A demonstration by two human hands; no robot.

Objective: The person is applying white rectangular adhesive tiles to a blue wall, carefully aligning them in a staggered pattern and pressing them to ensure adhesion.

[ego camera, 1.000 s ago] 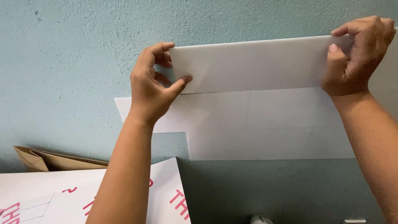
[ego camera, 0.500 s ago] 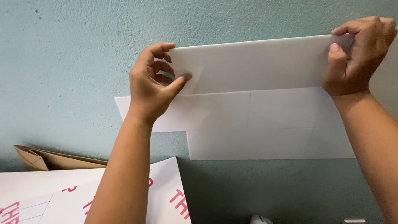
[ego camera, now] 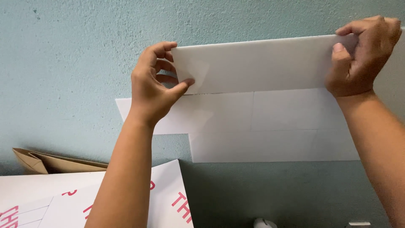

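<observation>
White strip (ego camera: 261, 63), stiff plastic or foam-board by the look, sits across the upper middle-to-right of frame, held flat vs. the blue-green wall (ego camera: 76, 63). Long axis runs near horizontal, tilted a bit: right end higher than left. It spans btwn both hands, so neither is nearer; each has one short end.

Left hand (ego camera: 154, 90) is at centre-left, fingers curled over the strip's left end, thumb pressed under the lower corner: closed in a pinch on it. Right hand (ego camera: 363, 55), upper right, is closed on the right end, thumb on the front face, fingers wrapped round the edge.

Strip's bottom edge meets the top edge of white panels (ego camera: 270, 126) already on the wall just below, centre-right of frame; looks touching, no gap visible. Those panels step out to the left at the upper row.

Lower left: white boards w/ pink lettering (ego camera: 168, 198) lean near the wall, brown cardboard (ego camera: 46, 162) behind them.
</observation>
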